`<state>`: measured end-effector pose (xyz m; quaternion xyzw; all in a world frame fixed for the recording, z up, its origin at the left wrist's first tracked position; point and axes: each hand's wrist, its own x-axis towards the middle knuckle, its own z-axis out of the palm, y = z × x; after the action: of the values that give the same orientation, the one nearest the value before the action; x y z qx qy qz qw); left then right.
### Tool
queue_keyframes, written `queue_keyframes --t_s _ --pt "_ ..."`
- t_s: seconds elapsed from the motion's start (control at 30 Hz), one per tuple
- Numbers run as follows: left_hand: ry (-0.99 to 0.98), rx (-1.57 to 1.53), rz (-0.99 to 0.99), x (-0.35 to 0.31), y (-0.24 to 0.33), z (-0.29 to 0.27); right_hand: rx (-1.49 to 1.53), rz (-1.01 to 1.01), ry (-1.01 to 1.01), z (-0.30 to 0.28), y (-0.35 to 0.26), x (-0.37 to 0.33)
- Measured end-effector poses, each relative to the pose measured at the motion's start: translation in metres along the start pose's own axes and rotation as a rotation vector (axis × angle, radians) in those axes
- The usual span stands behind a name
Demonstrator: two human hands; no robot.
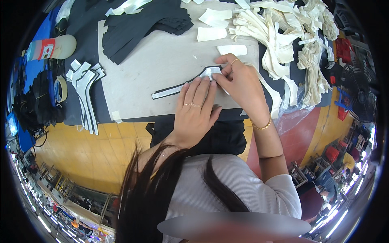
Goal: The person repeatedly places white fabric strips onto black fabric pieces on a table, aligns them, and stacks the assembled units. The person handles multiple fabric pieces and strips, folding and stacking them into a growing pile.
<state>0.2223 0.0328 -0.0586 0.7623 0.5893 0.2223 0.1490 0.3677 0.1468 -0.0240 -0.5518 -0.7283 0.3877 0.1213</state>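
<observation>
Both hands work on a long curved black fabric piece (178,88) lying on the grey board (158,60): the left hand (197,108) presses flat on it with fingers spread, while the right hand (239,79) pinches a white paper strip (210,73) at the piece's wide end. A stack of black cut pieces (142,24) lies at the board's far left. A heap of cream strips (283,28) sits far right, and a roll of tape (60,89) rests well left.
</observation>
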Motion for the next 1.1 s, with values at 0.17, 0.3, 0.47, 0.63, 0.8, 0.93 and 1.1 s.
queue_keyframes --t_s 0.17,0.3,0.47,0.63,0.8,0.93,1.1 --pt "0.018 0.140 -0.019 0.004 0.003 0.011 0.159 0.139 0.000 -0.016 0.008 -0.022" --pt "0.051 0.200 -0.017 0.005 0.005 0.016 0.327 0.212 0.025 -0.013 0.016 -0.027" --pt "0.052 0.247 -0.030 0.008 0.008 0.018 0.243 0.198 0.044 -0.011 0.014 -0.027" --pt "0.056 0.271 -0.030 0.020 0.011 0.016 -0.019 0.091 0.111 -0.007 0.012 -0.034" --pt "-0.019 0.278 -0.089 0.035 0.010 0.012 -0.249 -0.097 0.191 0.001 0.020 -0.043" --pt "-0.086 0.281 -0.142 0.042 0.005 0.006 -0.364 -0.128 0.249 0.001 0.023 -0.053" --pt "-0.074 0.149 -0.274 0.040 -0.010 -0.013 -0.348 -0.083 0.287 -0.023 0.034 -0.067"
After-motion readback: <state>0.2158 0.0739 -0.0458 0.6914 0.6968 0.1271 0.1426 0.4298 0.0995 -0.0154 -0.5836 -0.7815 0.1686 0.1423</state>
